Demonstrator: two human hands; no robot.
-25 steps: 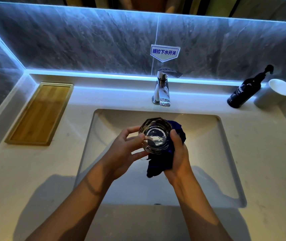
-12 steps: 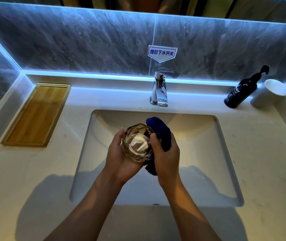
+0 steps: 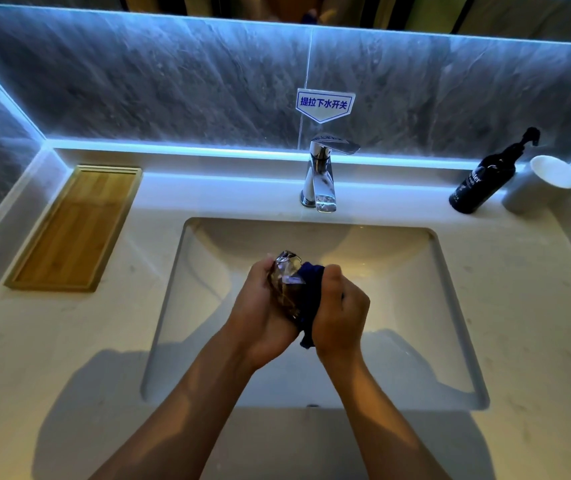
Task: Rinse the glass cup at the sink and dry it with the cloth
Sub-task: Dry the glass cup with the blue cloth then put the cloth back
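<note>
Fingers [image 3: 260,271]: left curled around the faceted glass cup [image 3: 286,282]; right clenched on the blue cloth [image 3: 312,289].
Handling: glass judged wet, slippery, fragile; best gripped around its wall.

A wall sign [image 3: 325,104] reads "提拉下水开关"; the black bottle's [image 3: 483,183] label is only partly legible.

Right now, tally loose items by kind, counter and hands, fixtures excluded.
Glass cup: 1, in left hand
Blue cloth: 1, in right hand
Wooden tray: 1
Black pump bottle: 1
White cup: 1
Total: 5
</note>
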